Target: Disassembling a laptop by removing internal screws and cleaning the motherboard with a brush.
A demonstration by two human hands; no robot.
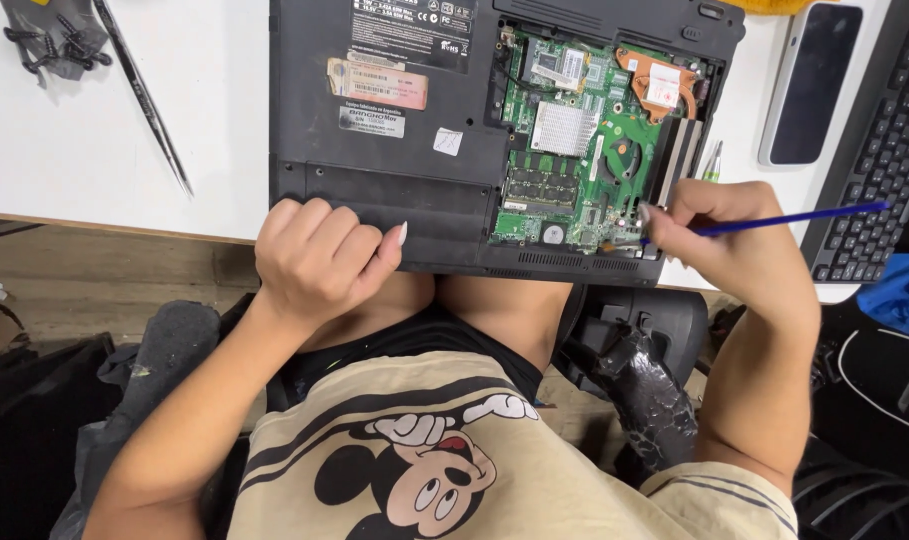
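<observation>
- Laptop [394, 130] upside down on white table [94, 150], cover off, green board [574, 150] bared at 1 o'clock.
- Left hand [319, 255] fisted, empty, braces laptop's near edge.
- Right hand [734, 245] pinches blue tool [794, 217], tip probing board at 3 o'clock.
- Tweezers [144, 100], screws [54, 45] parked at 10 o'clock.

Electronics repair bench, opened laptop [494, 130] (circuit board bare), tweezers [144, 95], loose screws [59, 45]

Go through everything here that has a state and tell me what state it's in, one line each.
laptop: upside down, bottom panel off, green board exposed
left hand: loosely fisted, resting on the laptop's front edge, holding nothing
right hand: closed on the blue tool
blue tool: held, tip at the board's edge
phone: screen dark
tweezers: lying on the table, untouched
</observation>
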